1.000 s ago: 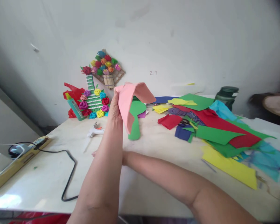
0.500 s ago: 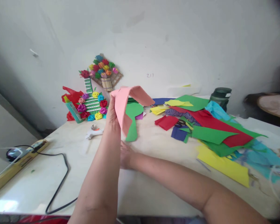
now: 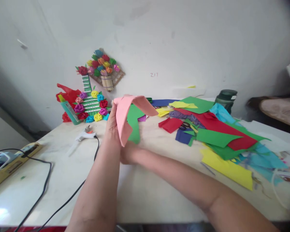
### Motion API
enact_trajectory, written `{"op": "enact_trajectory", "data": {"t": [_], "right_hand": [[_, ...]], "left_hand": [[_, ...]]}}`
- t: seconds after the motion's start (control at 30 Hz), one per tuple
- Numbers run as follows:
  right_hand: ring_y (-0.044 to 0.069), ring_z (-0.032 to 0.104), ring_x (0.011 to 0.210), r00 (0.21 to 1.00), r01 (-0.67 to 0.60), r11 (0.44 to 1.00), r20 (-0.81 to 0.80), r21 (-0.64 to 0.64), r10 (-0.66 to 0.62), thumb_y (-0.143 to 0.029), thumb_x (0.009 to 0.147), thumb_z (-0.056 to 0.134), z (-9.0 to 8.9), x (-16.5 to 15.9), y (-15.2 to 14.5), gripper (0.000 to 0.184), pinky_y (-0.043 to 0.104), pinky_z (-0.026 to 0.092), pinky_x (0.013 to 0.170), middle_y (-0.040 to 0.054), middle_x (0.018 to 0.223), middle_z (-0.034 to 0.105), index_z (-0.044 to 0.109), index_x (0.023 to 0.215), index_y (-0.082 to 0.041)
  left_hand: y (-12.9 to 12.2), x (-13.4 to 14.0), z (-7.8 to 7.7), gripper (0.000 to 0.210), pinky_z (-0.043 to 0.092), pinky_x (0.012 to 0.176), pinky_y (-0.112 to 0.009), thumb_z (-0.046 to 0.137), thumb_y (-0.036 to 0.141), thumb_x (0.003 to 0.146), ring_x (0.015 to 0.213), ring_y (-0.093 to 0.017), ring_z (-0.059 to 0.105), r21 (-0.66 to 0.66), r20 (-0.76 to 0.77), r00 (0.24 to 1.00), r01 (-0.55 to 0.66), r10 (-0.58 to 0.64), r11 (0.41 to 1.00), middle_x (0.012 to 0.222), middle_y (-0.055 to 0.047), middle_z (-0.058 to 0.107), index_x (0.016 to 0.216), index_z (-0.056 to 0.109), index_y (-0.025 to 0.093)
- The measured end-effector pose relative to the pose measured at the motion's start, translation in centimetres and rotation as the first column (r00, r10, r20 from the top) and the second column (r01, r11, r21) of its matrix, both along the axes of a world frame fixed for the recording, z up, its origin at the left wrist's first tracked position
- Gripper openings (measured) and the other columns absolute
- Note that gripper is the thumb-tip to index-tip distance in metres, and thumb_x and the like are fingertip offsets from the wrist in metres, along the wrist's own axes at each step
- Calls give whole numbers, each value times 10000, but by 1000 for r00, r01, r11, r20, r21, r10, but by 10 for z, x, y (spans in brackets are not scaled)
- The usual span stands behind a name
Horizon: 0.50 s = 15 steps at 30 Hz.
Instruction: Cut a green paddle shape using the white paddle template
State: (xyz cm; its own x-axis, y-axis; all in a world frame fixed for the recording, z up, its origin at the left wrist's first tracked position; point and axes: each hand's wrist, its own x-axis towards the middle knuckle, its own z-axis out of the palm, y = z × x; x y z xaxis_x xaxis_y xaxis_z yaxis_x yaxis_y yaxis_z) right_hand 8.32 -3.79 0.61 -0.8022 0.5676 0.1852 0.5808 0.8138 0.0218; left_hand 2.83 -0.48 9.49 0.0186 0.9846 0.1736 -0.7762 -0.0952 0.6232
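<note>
My left hand (image 3: pixel 112 120) is closed on a folded piece of pink felt-like sheet (image 3: pixel 123 112), held up over the table with its flaps bent outward and down. Behind my left wrist is my right hand (image 3: pixel 128 153), low over the table; it is blurred and its fingers are hidden. A green sheet (image 3: pixel 134 129) shows just behind the pink piece. To the left of my left hand, a white glue gun (image 3: pixel 86 135) lies on the table with its black cord (image 3: pixel 74 192) trailing toward the front edge.
A flower-trimmed guitar craft (image 3: pixel 91 104) and a green glue bottle (image 3: pixel 70 110) stand at the back left. A yellow power strip (image 3: pixel 16 164) lies left. Coloured sheets, including a yellow one (image 3: pixel 227 169), scissors (image 3: pixel 184 125) and a dark green container (image 3: pixel 226 100) fill the right.
The view has turned slightly right. The right hand has moved up and left, further behind my left wrist. The glue gun's cord has shifted and now runs over the front edge.
</note>
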Motion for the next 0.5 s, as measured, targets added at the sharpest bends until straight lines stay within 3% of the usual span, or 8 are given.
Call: {"op": "enact_trajectory", "data": {"t": [0.13,0.27,0.4,0.5], "right_hand": [[249,331,1265,979,197,974,-69,109,-190,-380,901,327,0,66,17,419,460,185,1053,93,1320,467,522,1201,-160],[238,293,1289,869,492,869,-95,56,-486,-383,909,266,-10,128,33,459,456,153,1056,76,1385,387,477,1263,-181],[242,203,1328,791,611,791,-2,-20,-611,-407,905,216,-20,166,42,521,504,69,1060,55,1438,290,351,1355,-182],[278,163,1333,675,737,673,32,-68,-737,-400,905,189,-23,184,43,516,586,74,1019,41,1454,252,319,1369,-215]], "left_hand": [[-3,-10,-11,287,476,524,-172,575,412,780,507,-99,586,-14,9,1000,-13,13,1000,593,10,650,924,632,171],[-6,-9,-24,291,471,516,-161,621,391,748,492,-89,573,-132,-7,1000,-27,27,991,606,19,657,931,638,166],[-4,3,-28,326,489,552,-162,621,419,739,606,-111,627,-132,-5,1000,25,-26,991,735,-12,692,936,641,160],[-5,13,-27,372,502,574,-182,602,482,730,654,-134,640,-80,-54,997,52,-57,995,731,-17,691,922,644,167]]}}
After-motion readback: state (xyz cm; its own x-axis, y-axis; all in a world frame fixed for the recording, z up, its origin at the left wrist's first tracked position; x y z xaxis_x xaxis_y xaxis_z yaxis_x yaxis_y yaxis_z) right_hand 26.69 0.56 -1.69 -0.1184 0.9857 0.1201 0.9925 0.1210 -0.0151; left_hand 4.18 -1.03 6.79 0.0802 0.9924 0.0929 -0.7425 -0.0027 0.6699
